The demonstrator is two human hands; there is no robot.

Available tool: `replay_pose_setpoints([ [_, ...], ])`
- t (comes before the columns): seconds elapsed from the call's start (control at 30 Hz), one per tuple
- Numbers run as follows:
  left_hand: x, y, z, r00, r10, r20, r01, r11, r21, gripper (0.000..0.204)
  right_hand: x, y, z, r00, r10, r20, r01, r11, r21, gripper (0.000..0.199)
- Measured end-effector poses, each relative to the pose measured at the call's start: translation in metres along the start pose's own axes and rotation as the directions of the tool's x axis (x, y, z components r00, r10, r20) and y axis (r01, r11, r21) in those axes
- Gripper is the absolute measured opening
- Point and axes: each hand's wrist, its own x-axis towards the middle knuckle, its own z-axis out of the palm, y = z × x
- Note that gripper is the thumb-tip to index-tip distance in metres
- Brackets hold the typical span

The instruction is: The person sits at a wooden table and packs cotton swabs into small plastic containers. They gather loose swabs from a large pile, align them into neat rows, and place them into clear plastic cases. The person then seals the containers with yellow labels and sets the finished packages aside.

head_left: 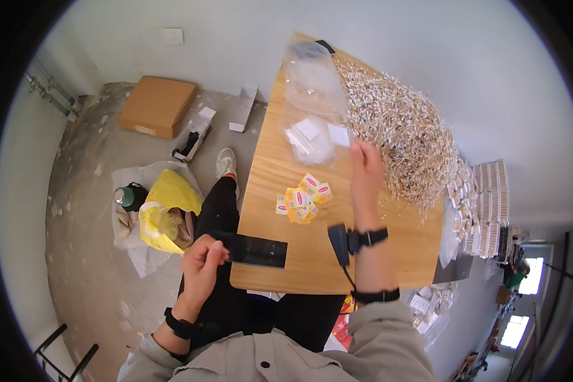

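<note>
A: Closest in is your grey-beige shirt (254, 358), just short of the counter's (344, 274) near edge. What does your right hand (368, 169) have?

B: Your right fingers look pinched together on the lower right corner of a small white card (339, 135), over the counter's far half, between its left and right edges.

A: How should that card handle for you?

B: Very light, I'd judge, and stiff enough to stay flat, though a hard pinch could crease it. You'd have it steadier by the middle of one edge than by a corner.

A: And your left hand (200, 267)?

B: You have those fingers curled well in at the left edge, by the near left corner, next to a flat black panel (261, 250). Whether they grip it, I cannot tell. The panel looks rigid and smooth, so expect some slip; hold it by its long edges.

A: You also have yellow-and-white packets (301, 198) overlapping nearer the left edge.

B: Probably light and thin; lift one by a raised corner. Toward the far left corner, your clear plastic bags (312, 86) look limp and slick, best taken by the rim. Along the right edge, your heaped cotton swabs (401, 140) seem slender, easily bent and quick to scatter.
</note>
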Motion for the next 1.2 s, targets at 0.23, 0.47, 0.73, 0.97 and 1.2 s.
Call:
replay_pose_setpoints([
  [0.23,-0.001,0.036,0.046,0.963,0.244,0.117,-0.264,0.944,0.201,0.033,-0.125,-0.068,-0.021,0.899,0.257,0.355,-0.341,0.92,0.196,0.017],
  [0.47,-0.014,0.047,0.048,0.899,0.212,0.384,-0.397,0.764,0.508,0.019,-0.191,-0.084,-0.027,0.89,0.101,0.444,-0.17,0.978,0.119,0.023],
  [0.73,-0.035,0.021,0.055,0.993,0.069,0.092,-0.088,0.971,0.224,0.013,-0.242,-0.093,-0.032,0.718,0.492,0.492,-0.665,0.694,0.275,0.014],
  [0.97,-0.045,0.013,0.061,0.962,-0.094,0.256,0.068,0.992,0.108,0.011,-0.242,-0.084,-0.02,0.805,0.471,0.361,-0.593,0.623,0.51,0.026],
  [1.2,-0.043,0.009,0.061,0.922,-0.227,0.315,0.23,0.973,0.029,0.009,-0.249,-0.078,-0.013,0.833,0.436,0.339,-0.55,0.719,0.425,0.025],
])
